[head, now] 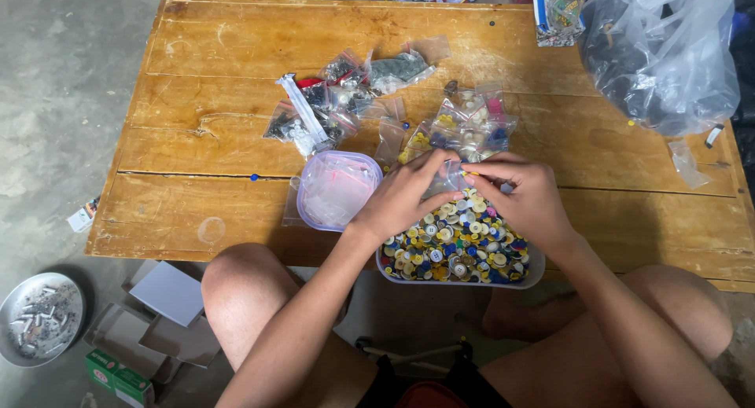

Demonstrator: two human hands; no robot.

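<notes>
A small clear bag (450,174) is pinched between closed fingertips of left hand (409,196) and right hand (525,197), directly above the button tub (536,273) at the table's (197,211) near edge.

Head camera looks steeply down, close over the wooden table (236,54).

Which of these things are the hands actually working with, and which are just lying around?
In use:
left hand and right hand, together pinching a small clear bag
tub of buttons under them
filled button bags
plastic lid

Lying about:
big plastic bag
metal dish on the floor
cardboard boxes
stray blue button
</notes>
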